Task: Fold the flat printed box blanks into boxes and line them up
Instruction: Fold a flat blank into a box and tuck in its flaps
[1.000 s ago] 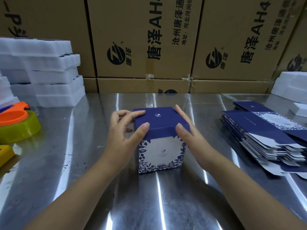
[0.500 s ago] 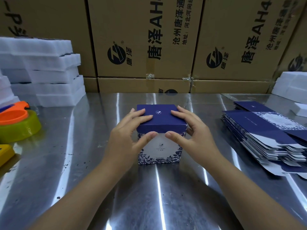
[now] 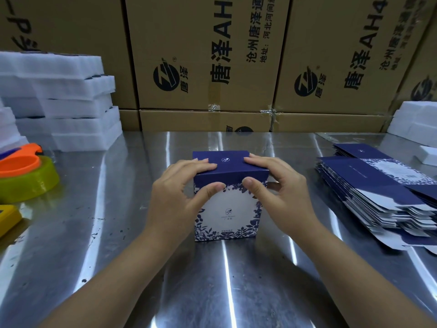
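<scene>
Box (image 3: 227, 209) — squared glossy card, navy top — pinched by fingers (image 3: 205, 165) of left hand (image 3: 172, 197) and right hand (image 3: 283, 192).

A folded box (image 3: 227, 209) is standing upright at the middle of the table (image 3: 224, 280). The left hand (image 3: 175, 195) and right hand (image 3: 281, 192) are gripping its top from either side. A stack of flat blanks (image 3: 378, 192) is lying to its right. Foam pads (image 3: 66, 102) are sitting stacked at the rear left, with a tape roll (image 3: 26, 176) before them. Cartons (image 3: 203, 55) are standing behind the table.
</scene>
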